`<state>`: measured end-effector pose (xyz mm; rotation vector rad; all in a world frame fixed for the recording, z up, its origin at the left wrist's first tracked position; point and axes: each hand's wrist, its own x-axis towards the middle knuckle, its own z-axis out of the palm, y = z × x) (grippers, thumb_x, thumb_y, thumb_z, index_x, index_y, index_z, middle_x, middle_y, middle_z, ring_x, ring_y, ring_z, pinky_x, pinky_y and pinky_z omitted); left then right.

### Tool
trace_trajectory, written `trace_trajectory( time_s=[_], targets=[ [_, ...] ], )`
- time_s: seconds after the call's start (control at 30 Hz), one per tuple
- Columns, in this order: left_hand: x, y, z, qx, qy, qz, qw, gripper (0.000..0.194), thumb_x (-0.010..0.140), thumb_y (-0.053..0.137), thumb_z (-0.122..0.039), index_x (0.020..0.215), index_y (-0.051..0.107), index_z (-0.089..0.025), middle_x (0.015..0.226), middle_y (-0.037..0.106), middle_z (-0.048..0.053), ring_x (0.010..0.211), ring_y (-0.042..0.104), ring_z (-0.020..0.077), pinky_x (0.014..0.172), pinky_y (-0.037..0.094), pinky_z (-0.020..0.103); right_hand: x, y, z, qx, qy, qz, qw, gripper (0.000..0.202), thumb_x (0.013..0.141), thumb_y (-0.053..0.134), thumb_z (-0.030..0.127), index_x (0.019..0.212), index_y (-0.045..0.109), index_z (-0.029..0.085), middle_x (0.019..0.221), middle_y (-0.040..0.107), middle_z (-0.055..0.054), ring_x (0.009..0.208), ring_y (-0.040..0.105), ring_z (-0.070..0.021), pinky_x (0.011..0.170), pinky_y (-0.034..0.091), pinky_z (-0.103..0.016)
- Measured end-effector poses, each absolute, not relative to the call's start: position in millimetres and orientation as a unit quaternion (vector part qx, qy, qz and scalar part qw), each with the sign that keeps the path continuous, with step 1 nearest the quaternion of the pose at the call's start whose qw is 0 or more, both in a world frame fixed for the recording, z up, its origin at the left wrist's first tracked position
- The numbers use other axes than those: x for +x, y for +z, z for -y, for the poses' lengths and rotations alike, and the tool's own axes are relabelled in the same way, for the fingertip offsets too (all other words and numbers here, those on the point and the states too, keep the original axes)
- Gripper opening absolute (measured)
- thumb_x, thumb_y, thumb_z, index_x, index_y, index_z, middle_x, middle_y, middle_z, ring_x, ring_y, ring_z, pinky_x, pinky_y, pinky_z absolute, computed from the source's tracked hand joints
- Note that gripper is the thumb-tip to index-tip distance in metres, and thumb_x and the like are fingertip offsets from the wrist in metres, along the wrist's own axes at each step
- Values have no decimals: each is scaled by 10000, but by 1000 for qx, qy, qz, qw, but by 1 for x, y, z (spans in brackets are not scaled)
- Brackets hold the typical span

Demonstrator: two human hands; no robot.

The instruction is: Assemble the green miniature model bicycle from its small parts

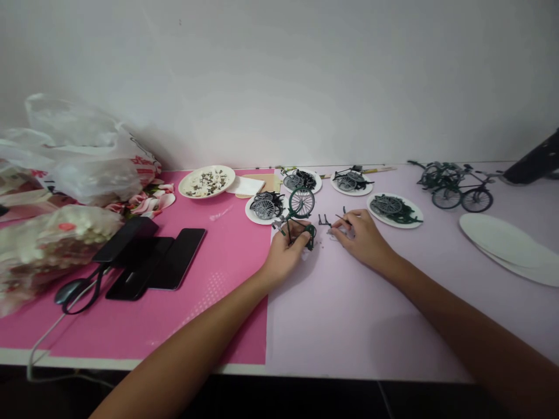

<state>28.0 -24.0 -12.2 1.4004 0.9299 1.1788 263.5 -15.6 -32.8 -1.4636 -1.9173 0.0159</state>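
Note:
My left hand (286,253) is closed around a miniature bicycle (293,214) with a dark green frame, tilted so that one wheel sticks up. The lower part of the bicycle is hidden by my fingers. My right hand (362,235) is just to the right over the lilac surface, its thumb and fingers drawn together. A thin dark stick shows at those fingertips, but I cannot tell whether it is gripped. Small dark parts (324,220) lie between the hands. White plates (251,216) of grey wheels and dark frame pieces stand behind them.
Finished-looking miniature bicycles (463,195) stand at the right, behind stacked white plates (515,247). A bowl (186,191) of small pieces stands at the back. On the pink side are phones (179,259), a black box with a cable, and plastic bags (94,163).

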Motion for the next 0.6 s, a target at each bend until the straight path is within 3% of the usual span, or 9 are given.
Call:
trace_trajectory(
  time_s=[0.33,0.6],
  targets=[
    [28,-10,26,588,480,-389,521,195,891,654,-219,1077,675,-162,945,685,43,922,665,194,871,535,311,264,-28,16,-558,50,747,357,409,886,689,210,722,326,299,875,706,-102,1055,613,-345,879,571,-521],
    [28,-16,25,588,489,-368,529,204,912,594,-211,1092,672,-154,989,676,62,928,648,196,873,541,324,250,-10,33,-536,75,715,443,297,938,635,258,802,372,276,988,758,-56,905,715,-256,738,568,-393]
  ],
)
